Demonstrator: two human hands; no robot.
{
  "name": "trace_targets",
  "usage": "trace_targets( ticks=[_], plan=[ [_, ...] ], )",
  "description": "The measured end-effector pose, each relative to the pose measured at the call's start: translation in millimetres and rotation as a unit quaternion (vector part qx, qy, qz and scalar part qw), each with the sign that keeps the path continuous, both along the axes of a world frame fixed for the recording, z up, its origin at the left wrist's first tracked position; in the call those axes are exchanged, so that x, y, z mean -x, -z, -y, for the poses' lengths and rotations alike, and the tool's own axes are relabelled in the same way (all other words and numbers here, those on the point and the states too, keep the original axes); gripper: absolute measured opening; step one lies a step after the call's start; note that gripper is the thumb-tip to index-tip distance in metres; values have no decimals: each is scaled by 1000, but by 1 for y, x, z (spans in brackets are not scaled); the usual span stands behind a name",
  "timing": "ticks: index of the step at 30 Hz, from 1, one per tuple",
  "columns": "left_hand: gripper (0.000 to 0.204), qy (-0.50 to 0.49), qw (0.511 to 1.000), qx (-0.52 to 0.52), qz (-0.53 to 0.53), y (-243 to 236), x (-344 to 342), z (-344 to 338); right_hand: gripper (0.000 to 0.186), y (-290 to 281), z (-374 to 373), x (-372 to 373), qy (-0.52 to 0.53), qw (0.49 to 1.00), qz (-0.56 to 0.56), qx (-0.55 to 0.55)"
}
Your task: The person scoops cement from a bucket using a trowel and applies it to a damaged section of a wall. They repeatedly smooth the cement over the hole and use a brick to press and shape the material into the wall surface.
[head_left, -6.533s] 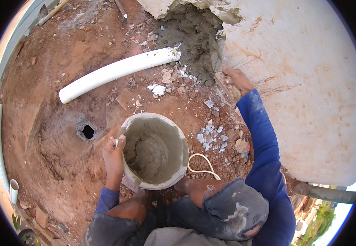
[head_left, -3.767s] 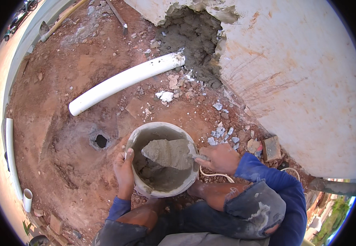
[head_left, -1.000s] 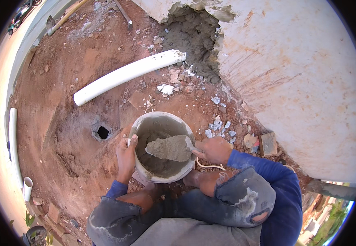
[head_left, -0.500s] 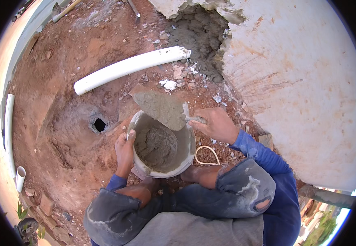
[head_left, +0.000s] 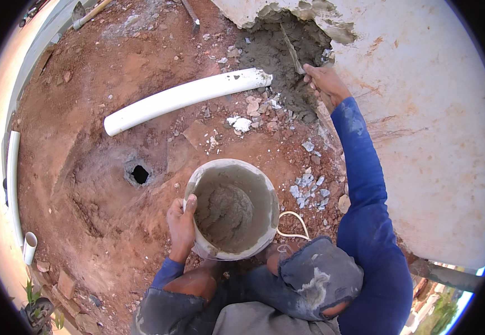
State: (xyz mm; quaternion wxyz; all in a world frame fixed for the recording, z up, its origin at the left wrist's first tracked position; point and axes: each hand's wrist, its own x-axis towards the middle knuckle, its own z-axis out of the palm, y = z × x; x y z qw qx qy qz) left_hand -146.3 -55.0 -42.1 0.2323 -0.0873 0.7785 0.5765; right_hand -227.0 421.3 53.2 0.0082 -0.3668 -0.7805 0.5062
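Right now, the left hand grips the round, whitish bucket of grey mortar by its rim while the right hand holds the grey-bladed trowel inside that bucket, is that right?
The trowel is not inside the bucket: the head view shows the right hand holding it at the mortar-packed break in the pale, stained wall. The left hand does grip the bucket's rim.

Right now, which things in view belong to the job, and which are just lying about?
In use:
Pale round bucket, gripped at its rim by the left hand
Wet grey mortar inside it
Narrow grey metal trowel, in the right hand, at the ragged gap in the white wall

Seemingly lying about:
Long white plastic pipe
Broken grey stones
Wooden-handled tool, upper left
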Motion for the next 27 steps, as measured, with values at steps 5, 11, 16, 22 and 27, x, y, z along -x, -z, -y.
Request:
trace_targets(
  ticks=[5, 11, 16, 22, 27],
  plan=[
    [42, 1, 1000, -25, -11, 3, 1, -10, 46, -67, 67, -92, -264, 909, 112, -303],
    [43, 18, 999, -25, -21, 0, 9, -22, 35, -23, 144, -139, -491, 781, 184, -340],
    [42, 58, 994, 12, -95, 6, 9, -15, 18, 45, 210, -164, -577, 657, 159, -459],
    [43, 34, 995, 41, -84, -13, 1, -17, 19, 19, 232, -191, -617, 709, 115, -322],
    [42, 37, 997, 56, -24, -18, 7, -24, 31, 24, 205, -212, -563, 765, 124, -288]
  ],
)
